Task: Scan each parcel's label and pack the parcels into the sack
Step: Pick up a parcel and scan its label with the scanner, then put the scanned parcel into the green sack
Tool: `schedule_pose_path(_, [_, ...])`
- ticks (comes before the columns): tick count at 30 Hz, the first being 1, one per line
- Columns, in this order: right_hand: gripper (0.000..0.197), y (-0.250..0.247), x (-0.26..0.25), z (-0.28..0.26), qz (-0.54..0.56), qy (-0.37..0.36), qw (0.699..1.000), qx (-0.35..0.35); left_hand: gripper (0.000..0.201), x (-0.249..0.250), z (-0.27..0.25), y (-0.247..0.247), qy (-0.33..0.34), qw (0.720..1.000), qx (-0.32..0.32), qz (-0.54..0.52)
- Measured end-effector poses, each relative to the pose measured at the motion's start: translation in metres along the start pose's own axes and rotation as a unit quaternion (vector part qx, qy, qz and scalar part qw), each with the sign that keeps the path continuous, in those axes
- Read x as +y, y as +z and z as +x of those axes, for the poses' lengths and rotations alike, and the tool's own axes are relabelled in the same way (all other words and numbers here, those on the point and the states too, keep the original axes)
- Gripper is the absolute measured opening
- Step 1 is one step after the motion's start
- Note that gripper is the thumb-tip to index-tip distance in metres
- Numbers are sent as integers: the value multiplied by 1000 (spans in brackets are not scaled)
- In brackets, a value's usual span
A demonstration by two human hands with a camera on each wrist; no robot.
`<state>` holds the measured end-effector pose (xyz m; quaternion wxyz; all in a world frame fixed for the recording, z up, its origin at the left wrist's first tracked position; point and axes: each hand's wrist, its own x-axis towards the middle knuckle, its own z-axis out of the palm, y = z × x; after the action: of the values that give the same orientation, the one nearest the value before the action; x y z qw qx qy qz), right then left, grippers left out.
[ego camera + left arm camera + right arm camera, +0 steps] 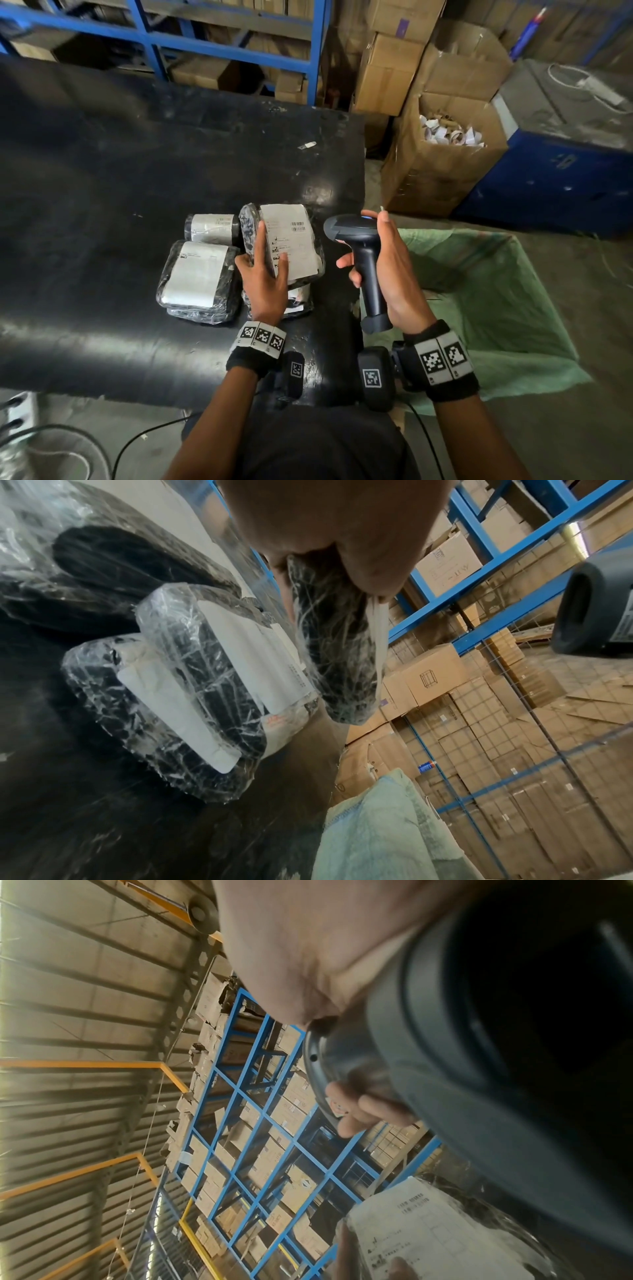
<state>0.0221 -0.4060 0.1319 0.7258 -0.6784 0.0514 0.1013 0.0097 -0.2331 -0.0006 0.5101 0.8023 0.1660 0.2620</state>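
Holding the parcel (284,246) up off the black table (102,192) with its white label (289,240) facing upward is the heart of this step, and the left hand (265,277) has it so: the thumb lies along the left edge of the wrap and fingertips pinch the near end, one of them pressing on the lower part of the label. The barcode sits near the label's upper right, clear of those fingers, so the grip should stay low and keep that corner uncovered and flat, since the clear film looks glossy and may glare. The right hand (383,270) is wrapped round the handle of the scanner (359,250), whose head stands just right of the parcel and points leftward over it; judging by this, the head wants tipping down toward the barcode before the trigger is pressed. Three more wrapped parcels lie on the table: one (277,298) under the raised one, a large one (197,281) to its left, a small roll (212,228) behind. The green sack (496,291) gapes open to the right, beside the table edge, ready to receive the parcel once read.
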Motion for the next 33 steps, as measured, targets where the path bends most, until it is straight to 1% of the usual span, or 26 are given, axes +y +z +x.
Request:
schedule_pose_path(2, [42,0,10,2,-30,7,1000,-4,70,-4,-2,-4,-4,1000,8,5])
schedule_pose_path(3, [37,1,19,3,-51,18,999,-1,70,-6,-3,-6,-10,1000,12,9])
schedule_pose_path(5, [19,2,43,10,-79,49,996,19,70,-11,-5,-13,-24,999,18,13])
schedule_pose_path(6, [14,2,59,14,-88,68,993,32,70,-13,-6,-18,-30,999,22,14])
schedule_pose_path(7, [13,2,76,17,-101,90,990,42,71,-15,-7,-23,-36,999,28,16])
schedule_pose_path(9, [27,3,113,22,-123,141,981,57,72,-17,-11,-33,-47,998,42,22])
schedule_pose_path(11, [42,6,145,26,-119,178,974,77,71,-19,-15,-43,-49,997,59,23])
schedule_pose_path(12, [45,8,159,28,-110,192,972,85,71,-20,-17,-48,-49,996,65,21])
schedule_pose_path(16, [46,17,201,27,-78,238,963,97,71,-27,-23,-64,-61,995,77,27])
schedule_pose_path(18, [49,20,207,22,-65,247,962,97,71,-32,-23,-71,-54,996,72,24])
schedule_pose_path(19, [50,21,208,21,-81,244,961,99,71,-33,-23,-73,-50,997,62,16])
schedule_pose_path(20, [51,21,206,21,-120,239,959,97,71,-32,-23,-75,-45,998,47,8])
schedule_pose_path(22, [58,17,199,22,-212,232,945,87,72,-29,-21,-76,-37,999,19,-4])
schedule_pose_path(23, [62,14,192,21,-239,225,941,84,72,-26,-19,-76,-35,999,9,-5])
schedule_pose_path(25, [66,9,175,20,-271,185,942,71,72,-22,-16,-72,-32,999,-18,-17])
schedule_pose_path(27, [61,6,149,16,-271,106,955,57,72,-16,-12,-65,-34,997,-54,-38])
schedule_pose_path(29, [53,2,120,14,-243,20,969,36,72,-5,-9,-55,-34,993,-89,-68])
schedule_pose_path(31, [51,-4,93,17,-219,-24,975,15,70,6,-7,-43,-22,987,-119,-104])
schedule_pose_path(33, [51,-11,78,21,-216,-41,976,-15,69,18,-4,-30,-8,979,-152,-135])
